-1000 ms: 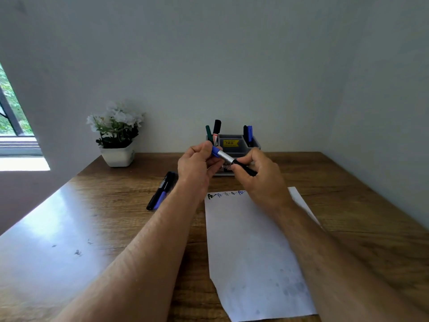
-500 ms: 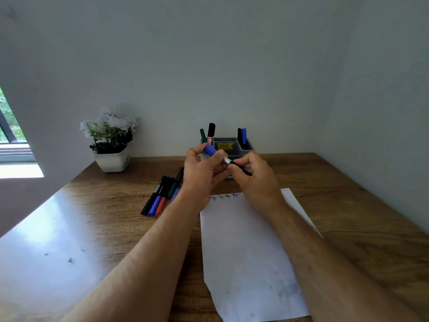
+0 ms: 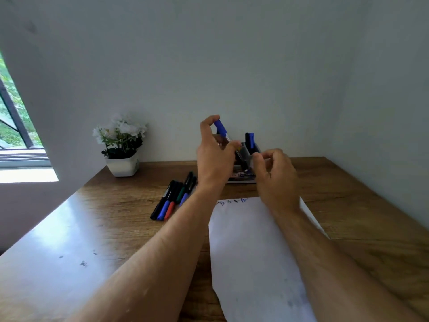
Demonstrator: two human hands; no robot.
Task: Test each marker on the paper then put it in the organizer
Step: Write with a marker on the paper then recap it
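The left hand [image 3: 214, 156] is raised in front of the grey organizer [image 3: 249, 156] at the far edge of the wooden desk [image 3: 348, 201]. It pinches a blue-capped marker [image 3: 221, 129] between thumb and fingers, cap end up and tilted to the left, the dark lower end pointing down into the organizer's middle – whether the tip touches the bottom is hidden by the hand. The right hand [image 3: 275, 175] hovers just to the right of it, fingers curled loosely inward with thumb and forefinger close together; it seems to hold nothing, though its palm side cannot be seen. Two markers [image 3: 249, 139], one dark and one blue, stand upright in the organizer's right compartment.

A white sheet of paper [image 3: 255, 252] lies on the near right part of the desk, under the right forearm, with a row of small scribbles [image 3: 232, 201] along its far edge – some dark, the rightmost blue. To the left of the paper, a bunch of loose markers [image 3: 173, 201] lies side by side on the wood, with black, blue, red and green caps. Farther left, against the wall, stands a white pot of white flowers [image 3: 121, 145]
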